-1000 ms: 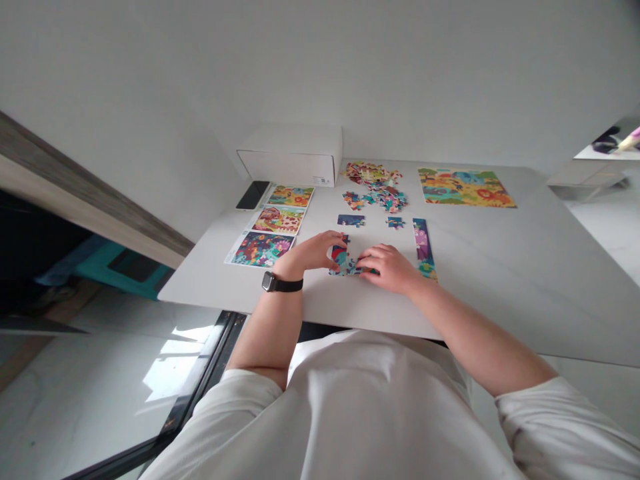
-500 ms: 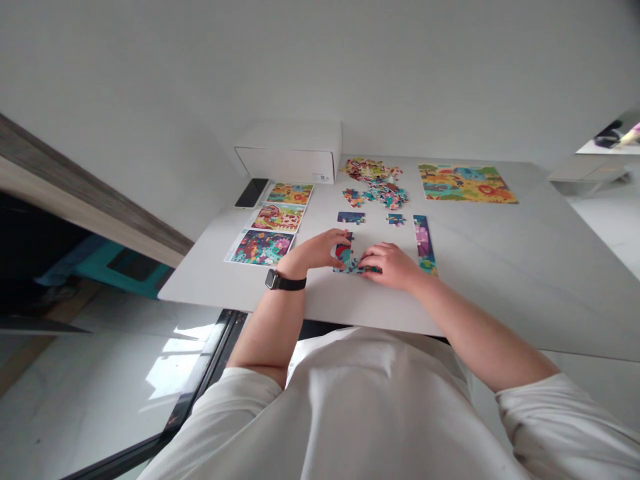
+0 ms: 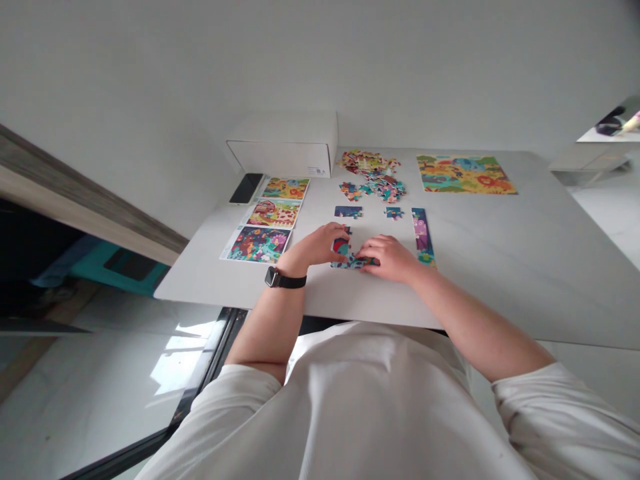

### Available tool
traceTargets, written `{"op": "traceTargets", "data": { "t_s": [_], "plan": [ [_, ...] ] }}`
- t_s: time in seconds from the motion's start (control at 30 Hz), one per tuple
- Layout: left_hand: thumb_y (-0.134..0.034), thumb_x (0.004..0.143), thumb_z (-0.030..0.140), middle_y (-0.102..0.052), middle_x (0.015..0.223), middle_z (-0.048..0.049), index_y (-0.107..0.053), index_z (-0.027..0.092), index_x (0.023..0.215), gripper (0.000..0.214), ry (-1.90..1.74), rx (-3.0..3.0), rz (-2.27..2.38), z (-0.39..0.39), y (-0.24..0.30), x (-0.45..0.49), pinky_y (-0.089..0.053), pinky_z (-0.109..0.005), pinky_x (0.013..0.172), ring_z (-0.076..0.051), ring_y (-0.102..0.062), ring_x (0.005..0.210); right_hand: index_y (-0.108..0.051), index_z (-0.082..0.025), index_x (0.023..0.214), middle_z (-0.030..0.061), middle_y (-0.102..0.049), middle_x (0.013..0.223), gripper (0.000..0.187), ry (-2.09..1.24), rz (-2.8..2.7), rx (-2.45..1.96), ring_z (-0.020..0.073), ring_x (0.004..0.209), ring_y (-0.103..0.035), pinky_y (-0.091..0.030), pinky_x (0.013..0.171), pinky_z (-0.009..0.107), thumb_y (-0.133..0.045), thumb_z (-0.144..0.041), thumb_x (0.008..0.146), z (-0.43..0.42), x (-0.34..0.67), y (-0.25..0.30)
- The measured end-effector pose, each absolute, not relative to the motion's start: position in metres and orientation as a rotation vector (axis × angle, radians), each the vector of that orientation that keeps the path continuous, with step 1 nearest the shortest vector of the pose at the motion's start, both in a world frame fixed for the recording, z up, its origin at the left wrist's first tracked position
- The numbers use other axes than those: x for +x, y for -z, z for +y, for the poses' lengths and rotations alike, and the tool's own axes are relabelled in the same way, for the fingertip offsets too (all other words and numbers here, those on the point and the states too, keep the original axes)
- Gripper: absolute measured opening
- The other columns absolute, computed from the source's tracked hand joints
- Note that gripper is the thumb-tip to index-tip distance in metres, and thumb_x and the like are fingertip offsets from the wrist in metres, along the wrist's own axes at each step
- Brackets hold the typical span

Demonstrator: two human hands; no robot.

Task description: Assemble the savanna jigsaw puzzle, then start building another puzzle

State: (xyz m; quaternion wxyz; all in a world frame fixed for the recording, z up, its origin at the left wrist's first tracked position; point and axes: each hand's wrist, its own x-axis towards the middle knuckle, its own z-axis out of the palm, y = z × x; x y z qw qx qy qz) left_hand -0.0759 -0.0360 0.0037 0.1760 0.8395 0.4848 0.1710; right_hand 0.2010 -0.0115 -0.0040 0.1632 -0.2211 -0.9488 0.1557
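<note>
Near the table's front edge lies a partly joined jigsaw corner (image 3: 340, 248) in dark blue, red and teal. My left hand (image 3: 320, 246), with a black watch on the wrist, grips its left side between curved fingers and thumb. My right hand (image 3: 391, 259) has its fingers pressed together on a dark puzzle piece (image 3: 371, 261) at the corner's lower right end; the fingers partly cover it. Just beyond lie a joined dark blue strip (image 3: 348, 211) and a small blue piece (image 3: 393, 213). A tall joined purple and blue strip (image 3: 423, 237) stands to the right of my right hand.
A heap of loose puzzle pieces (image 3: 369, 164) lies at the back. Right of it is a finished animal puzzle (image 3: 466, 175). On the left are a picture sheet (image 3: 273, 213), a phone (image 3: 247, 189) and a white box (image 3: 280, 157) against the wall.
The view has shifted slightly, so the table's things sit a little higher and further left. Both hands stay at the jigsaw corner with nearly the same grip.
</note>
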Motion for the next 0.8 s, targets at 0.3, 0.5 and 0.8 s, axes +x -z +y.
{"op": "traceTargets", "data": {
  "t_s": [0.3,0.5,0.8],
  "plan": [
    [-0.093,0.08,0.043,-0.065,0.155,-0.015,-0.079,0.024,0.132,0.057,-0.483,2.347,1.371,-0.036,-0.001,-0.08,-0.045,-0.051,0.131,-0.035,-0.061,0.146,-0.079,-0.027,0.136,0.0112,-0.079,0.133,0.048,-0.492,-2.64,-0.618,0.0325,0.122,-0.071,-0.052,0.11,0.048,-0.09,-0.034,0.089,0.001,0.221,0.002],
    [-0.091,0.081,0.041,-0.065,0.156,-0.0138,-0.077,0.025,0.132,0.055,-0.46,2.349,1.401,-0.038,-0.001,-0.082,-0.045,-0.049,0.132,-0.034,-0.06,0.15,-0.084,-0.025,0.122,0.0101,-0.082,0.123,0.033,-0.487,-2.654,-0.639,0.031,0.113,-0.072,-0.051,0.106,0.047,-0.088,-0.031,0.09,0.001,0.227,0.002],
    [-0.088,0.082,0.035,-0.066,0.157,-0.0141,-0.072,0.023,0.138,0.059,-0.411,2.378,1.474,-0.042,-0.003,-0.086,-0.046,-0.048,0.131,-0.034,-0.061,0.149,-0.084,-0.026,0.115,0.0081,-0.084,0.121,0.021,-0.432,-2.721,-0.701,0.0314,0.118,-0.067,-0.042,0.105,0.047,-0.086,-0.029,0.094,-0.021,0.195,0.0]
  ]
}}
